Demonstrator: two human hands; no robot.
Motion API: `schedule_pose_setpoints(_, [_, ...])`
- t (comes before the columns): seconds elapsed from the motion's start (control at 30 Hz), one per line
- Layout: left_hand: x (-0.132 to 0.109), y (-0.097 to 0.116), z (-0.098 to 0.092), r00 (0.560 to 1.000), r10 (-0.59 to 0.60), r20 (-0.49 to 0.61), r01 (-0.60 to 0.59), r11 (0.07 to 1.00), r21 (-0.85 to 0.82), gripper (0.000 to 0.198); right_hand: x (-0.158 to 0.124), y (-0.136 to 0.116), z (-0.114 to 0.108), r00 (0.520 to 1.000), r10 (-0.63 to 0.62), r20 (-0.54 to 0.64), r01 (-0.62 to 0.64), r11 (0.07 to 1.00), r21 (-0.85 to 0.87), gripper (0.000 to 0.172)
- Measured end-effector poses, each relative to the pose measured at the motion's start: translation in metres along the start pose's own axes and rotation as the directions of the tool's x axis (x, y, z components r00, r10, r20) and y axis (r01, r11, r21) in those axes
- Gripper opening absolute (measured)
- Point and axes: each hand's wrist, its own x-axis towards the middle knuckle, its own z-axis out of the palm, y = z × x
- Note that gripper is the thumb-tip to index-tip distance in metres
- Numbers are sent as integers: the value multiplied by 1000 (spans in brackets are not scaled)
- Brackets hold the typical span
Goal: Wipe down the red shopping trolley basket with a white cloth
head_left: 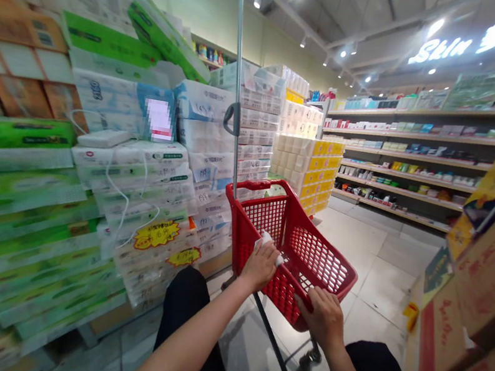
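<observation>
A small red shopping cart (308,246) with a mesh basket stands in front of me in a store aisle. My left hand (259,266) is closed on the cart's near rim and also pinches a small white item (267,239) that I cannot name. My right hand (325,316) is closed on the rim at the cart's near right corner. The basket looks empty inside. My legs in black trousers show below my arms.
Tall stacks of packaged tissue (135,173) crowd the left, with yellow price tags (157,235). A metal pole (240,76) rises from the cart. Cardboard boxes (485,295) stack on the right. Shelves of goods (411,169) line the far wall across a tiled floor (373,257).
</observation>
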Motion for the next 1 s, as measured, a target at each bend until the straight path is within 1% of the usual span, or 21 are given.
schedule_pose_setpoints(0.07, [-1, 19, 5, 999, -33, -9, 33, 999, 7, 35, 0, 1, -1, 1000, -3, 9, 3, 1000, -5, 26])
schedule_pose_setpoints(0.1, [-1, 29, 8, 1000, -29, -5, 29, 1000, 5, 36, 0, 2, -2, 1000, -2, 14, 2, 1000, -8, 25])
schedule_pose_setpoints(0.2, [-3, 59, 14, 1000, 29, 12, -29, 999, -16, 34, 1, 5, -5, 1000, 14, 21, -13, 1000, -11, 21])
schedule_pose_setpoints(0.27, [-5, 79, 17, 997, 79, 18, -78, 996, -41, 32, 1, 8, -5, 1000, 9, 22, -9, 1000, 4, 16])
schedule_pose_setpoints(0.33, [-10, 97, 17, 995, 101, 13, -100, 992, -74, 31, 0, 11, -4, 1000, -7, 8, 7, 999, 36, 10])
schedule_pose_setpoints(0.4, [-14, 108, 16, 995, 98, 6, -97, 989, -109, 33, 0, 14, -3, 999, -29, -13, 30, 998, 63, 9])
schedule_pose_setpoints(0.43, [-16, 110, 14, 994, 107, 9, -105, 986, -127, 35, -1, 16, -2, 999, -43, -20, 45, 997, 70, 9])
schedule_pose_setpoints(0.47, [-17, 108, 11, 991, 131, 17, -127, 981, -145, 37, -2, 17, -1, 998, -58, -23, 59, 995, 74, 9])
schedule_pose_setpoints(0.53, [-16, 96, 5, 974, 223, 43, -213, 961, -174, 41, -3, 19, -1, 996, -83, -14, 84, 994, 77, 13])
schedule_pose_setpoints(0.6, [-13, 77, -1, 954, 292, 63, -276, 944, -182, 42, -3, 20, -2, 996, -89, -3, 89, 993, 79, 21])
schedule_pose_setpoints(0.63, [-12, 65, -3, 954, 292, 69, -277, 945, -175, 41, -3, 21, -3, 996, -86, 3, 85, 993, 78, 25])
schedule_pose_setpoints(0.67, [-10, 52, -5, 961, 269, 70, -255, 953, -160, 41, -2, 22, -4, 997, -81, 8, 80, 994, 74, 27])
schedule_pose_setpoints(0.77, [-4, 15, -8, 989, 135, 58, -129, 987, -93, 42, 0, 27, -4, 997, -78, 18, 77, 995, 69, 31])
schedule_pose_setpoints(0.83, [0, -3, -8, 996, 77, 50, -75, 996, -54, 42, 2, 35, -3, 996, -88, 17, 86, 993, 75, 32])
schedule_pose_setpoints(0.9, [5, -12, -7, 998, 51, 49, -49, 998, -27, 39, 5, 43, -1, 996, -92, 19, 90, 992, 84, 31])
schedule_pose_setpoints(0.97, [9, -10, -4, 999, 24, 44, -23, 1000, -4, 34, 9, 51, -1, 995, -83, 52, 78, 993, 88, 31])
schedule_pose_setpoints(1.0, [11, -7, -3, 999, 5, 38, -5, 1000, 9, 31, 11, 53, -2, 993, -80, 88, 73, 993, 89, 31])
